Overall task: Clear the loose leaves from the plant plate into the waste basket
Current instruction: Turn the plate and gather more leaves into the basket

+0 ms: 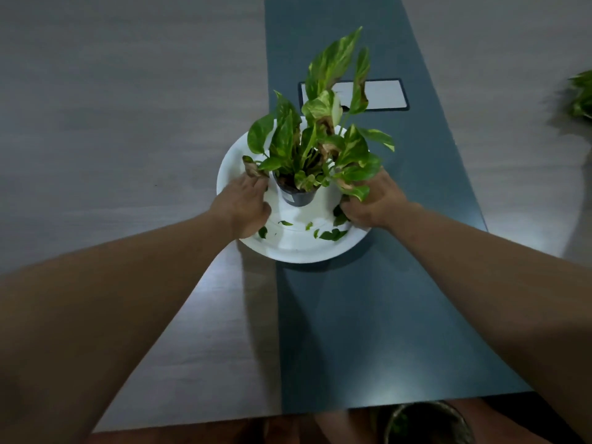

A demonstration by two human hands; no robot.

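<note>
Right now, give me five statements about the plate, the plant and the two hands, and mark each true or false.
1. The potted plant stands on the white plate. True.
2. Loose leaf pieces lie on the near part of the plate. True.
3. The plate is square and black. False: it is round and white.
4. The left hand is lifted high above the table, away from the plate. False: it is down at the plate's left side, beside the pot.
5. The right hand is at the plate's right side, next to hanging leaves. True.
</note>
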